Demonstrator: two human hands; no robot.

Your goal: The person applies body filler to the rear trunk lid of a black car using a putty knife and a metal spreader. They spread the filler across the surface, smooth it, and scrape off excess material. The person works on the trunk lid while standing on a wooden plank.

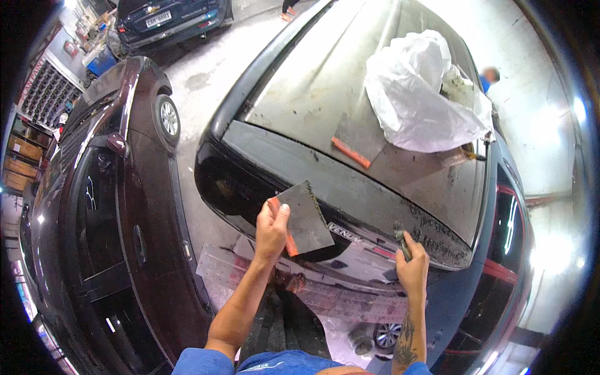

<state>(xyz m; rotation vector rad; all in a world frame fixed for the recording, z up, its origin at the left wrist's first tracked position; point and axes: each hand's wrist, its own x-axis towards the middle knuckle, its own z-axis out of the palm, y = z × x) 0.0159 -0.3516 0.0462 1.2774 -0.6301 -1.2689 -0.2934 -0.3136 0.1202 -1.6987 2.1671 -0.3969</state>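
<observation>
Grasping a grey plate (307, 222) by its orange edge in the left grip (272, 233), with thumb lapped over it; clasping a small dark tool (402, 242) in the right grip (413, 267), tip at the black panel (300, 159), though cannot tell whether touching. Judging from rough dark paste (437, 242) at the panel's right end, only partly done, with the smoother leftward stretch apparently left. Slanting the left forearm (240, 306) rightward, reaching nearly straight ahead with the right forearm (410, 322). Farther out, on the pale panel (312, 75): another orange-edged plate (360, 140) beside a crumpled white bag (406, 90).
</observation>
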